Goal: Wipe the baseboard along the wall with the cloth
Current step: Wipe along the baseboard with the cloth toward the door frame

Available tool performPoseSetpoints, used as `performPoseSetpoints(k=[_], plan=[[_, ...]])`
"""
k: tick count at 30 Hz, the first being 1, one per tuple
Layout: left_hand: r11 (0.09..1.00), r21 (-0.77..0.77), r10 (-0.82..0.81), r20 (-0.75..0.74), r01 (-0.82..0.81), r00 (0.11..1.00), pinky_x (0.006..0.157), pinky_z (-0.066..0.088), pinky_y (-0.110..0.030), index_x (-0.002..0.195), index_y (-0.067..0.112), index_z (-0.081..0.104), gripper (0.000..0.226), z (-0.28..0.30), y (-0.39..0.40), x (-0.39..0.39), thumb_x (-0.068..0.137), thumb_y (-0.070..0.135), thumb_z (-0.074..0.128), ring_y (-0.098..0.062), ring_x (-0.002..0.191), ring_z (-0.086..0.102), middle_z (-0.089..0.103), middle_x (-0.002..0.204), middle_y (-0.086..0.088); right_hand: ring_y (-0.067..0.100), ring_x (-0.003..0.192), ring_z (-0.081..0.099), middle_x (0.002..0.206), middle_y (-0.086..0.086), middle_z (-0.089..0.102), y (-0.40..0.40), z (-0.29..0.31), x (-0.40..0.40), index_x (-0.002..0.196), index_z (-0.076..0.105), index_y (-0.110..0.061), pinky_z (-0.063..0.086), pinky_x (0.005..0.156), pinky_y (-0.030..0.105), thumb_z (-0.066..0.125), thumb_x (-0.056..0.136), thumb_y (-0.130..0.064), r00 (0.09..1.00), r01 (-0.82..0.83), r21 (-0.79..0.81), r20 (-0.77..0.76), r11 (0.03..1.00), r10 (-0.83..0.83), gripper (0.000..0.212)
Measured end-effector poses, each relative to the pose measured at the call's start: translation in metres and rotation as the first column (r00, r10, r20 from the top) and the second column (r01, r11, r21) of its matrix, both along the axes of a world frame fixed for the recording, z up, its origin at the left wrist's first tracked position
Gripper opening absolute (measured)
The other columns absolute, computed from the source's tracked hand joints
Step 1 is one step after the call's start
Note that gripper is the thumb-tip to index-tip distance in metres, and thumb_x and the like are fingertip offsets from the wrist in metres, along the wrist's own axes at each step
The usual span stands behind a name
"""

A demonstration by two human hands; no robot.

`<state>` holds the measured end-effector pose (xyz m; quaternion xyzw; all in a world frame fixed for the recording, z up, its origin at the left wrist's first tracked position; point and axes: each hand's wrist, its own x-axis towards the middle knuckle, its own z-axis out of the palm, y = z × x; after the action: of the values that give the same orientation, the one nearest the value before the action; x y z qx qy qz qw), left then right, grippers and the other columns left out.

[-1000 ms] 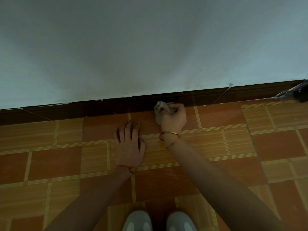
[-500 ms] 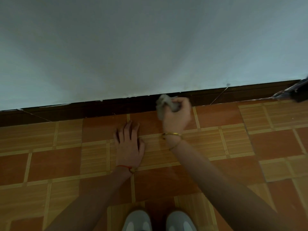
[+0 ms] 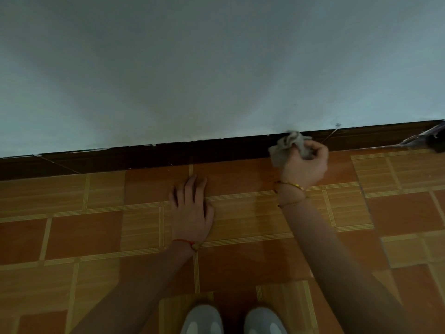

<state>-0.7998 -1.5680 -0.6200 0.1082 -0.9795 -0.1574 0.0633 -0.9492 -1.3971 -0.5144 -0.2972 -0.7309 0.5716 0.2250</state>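
A dark brown baseboard (image 3: pixel 168 155) runs along the foot of the pale wall, from the left edge to the right edge. My right hand (image 3: pixel 305 165) is shut on a crumpled grey cloth (image 3: pixel 286 145) and presses it against the baseboard right of centre. The cloth's top reaches the baseboard's upper edge. My left hand (image 3: pixel 192 210) lies flat on the floor tiles, fingers apart, a short way in front of the baseboard. It holds nothing.
The floor is orange and tan patterned tile (image 3: pixel 96 232). A dark object with a purplish edge (image 3: pixel 433 141) sits against the baseboard at the far right. My two pale shoes (image 3: pixel 231 319) show at the bottom edge. The wall (image 3: pixel 216 68) is bare.
My right hand has slid the cloth to the right along the baseboard and lifted it to the upper edge. My left hand has stayed flat on the floor.
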Motion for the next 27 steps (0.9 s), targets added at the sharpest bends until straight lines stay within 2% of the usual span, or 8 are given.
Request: performPoseSetpoints(k=[3, 6, 10, 12, 19, 22, 24, 27], plan=[[1.000, -0.003, 0.007, -0.010, -0.007, 1.000, 0.114, 0.027, -0.062, 0.142, 0.011, 0.051, 0.052, -0.001, 0.001, 0.000, 0.094, 0.030, 0.042, -0.037, 0.132, 0.046, 0.046, 0.147, -0.015, 0.015, 0.089, 0.059, 0.097, 0.007, 0.064, 0.005, -0.003, -0.001, 0.091, 0.061, -0.005, 0.050, 0.074, 0.014, 0.070, 0.074, 0.001, 0.999, -0.002, 0.065, -0.050, 0.998, 0.005, 0.020], [1.000, -0.010, 0.006, -0.019, -0.006, 1.000, 0.115, 0.025, -0.061, 0.142, 0.011, 0.050, 0.052, 0.000, 0.002, 0.000, 0.094, 0.029, 0.044, -0.037, 0.132, 0.045, 0.045, 0.148, -0.015, 0.012, 0.089, 0.056, 0.097, 0.006, 0.062, -0.012, -0.008, 0.007, 0.088, 0.059, -0.005, 0.041, 0.075, 0.002, 0.068, 0.072, 0.005, 0.993, -0.076, 0.108, -0.078, 0.991, 0.085, 0.021], [1.000, -0.020, 0.007, -0.031, -0.007, 0.999, 0.116, 0.025, -0.061, 0.142, 0.010, 0.050, 0.052, 0.000, 0.002, 0.000, 0.093, 0.028, 0.045, -0.038, 0.133, 0.044, 0.046, 0.147, -0.016, 0.003, 0.082, 0.054, 0.097, 0.005, 0.060, -0.042, -0.023, 0.020, 0.084, 0.055, -0.016, 0.046, 0.076, 0.010, 0.072, 0.072, 0.002, 0.970, -0.237, 0.080, -0.027, 0.968, 0.240, 0.027], [1.000, -0.026, 0.005, -0.029, -0.006, 1.000, 0.115, 0.025, -0.061, 0.142, 0.010, 0.050, 0.052, 0.000, 0.002, 0.000, 0.093, 0.029, 0.045, -0.039, 0.134, 0.043, 0.046, 0.147, -0.016, -0.002, 0.079, 0.052, 0.095, 0.007, 0.060, -0.062, -0.032, 0.029, 0.083, 0.057, -0.012, 0.042, 0.074, 0.004, 0.073, 0.070, 0.004, 0.944, -0.325, 0.083, -0.024, 0.942, 0.328, 0.026], [1.000, -0.028, -0.006, -0.025, 0.005, 1.000, 0.116, 0.024, -0.060, 0.144, 0.010, 0.047, 0.054, -0.001, 0.000, 0.000, 0.094, 0.031, 0.044, -0.039, 0.136, 0.042, 0.046, 0.146, -0.016, 0.009, 0.077, 0.050, 0.092, 0.011, 0.056, -0.090, -0.057, 0.046, 0.083, 0.060, -0.003, 0.035, 0.066, -0.001, 0.065, 0.064, 0.015, 0.749, -0.650, 0.250, 0.048, 0.718, 0.661, 0.027], [1.000, -0.002, 0.001, -0.031, -0.001, 1.000, 0.117, 0.022, -0.060, 0.143, 0.011, 0.049, 0.052, -0.002, 0.000, 0.000, 0.094, 0.029, 0.044, -0.037, 0.135, 0.042, 0.045, 0.147, -0.015, 0.009, 0.082, 0.049, 0.099, 0.010, 0.054, -0.063, -0.064, 0.040, 0.090, 0.059, -0.006, 0.034, 0.069, 0.001, 0.059, 0.064, 0.018, 0.724, -0.673, 0.354, 0.139, 0.649, 0.676, 0.035], [1.000, 0.010, 0.006, -0.033, -0.006, 0.999, 0.117, 0.022, -0.061, 0.142, 0.011, 0.049, 0.052, -0.001, 0.000, 0.000, 0.094, 0.028, 0.044, -0.037, 0.136, 0.042, 0.046, 0.147, -0.015, 0.012, 0.088, 0.049, 0.104, 0.009, 0.052, -0.041, -0.062, 0.035, 0.095, 0.058, -0.007, 0.038, 0.075, 0.010, 0.058, 0.067, 0.017, 0.733, -0.666, 0.405, 0.200, 0.627, 0.650, 0.037], [1.000, 0.014, 0.006, -0.043, -0.005, 0.999, 0.117, 0.022, -0.060, 0.142, 0.012, 0.049, 0.052, -0.001, 0.001, 0.001, 0.094, 0.028, 0.043, -0.036, 0.135, 0.041, 0.046, 0.147, -0.014, 0.017, 0.093, 0.051, 0.107, 0.010, 0.052, -0.004, -0.058, 0.023, 0.098, 0.057, -0.007, 0.041, 0.078, 0.021, 0.057, 0.070, 0.015, 0.809, -0.579, 0.466, 0.224, 0.669, 0.544, 0.035]])
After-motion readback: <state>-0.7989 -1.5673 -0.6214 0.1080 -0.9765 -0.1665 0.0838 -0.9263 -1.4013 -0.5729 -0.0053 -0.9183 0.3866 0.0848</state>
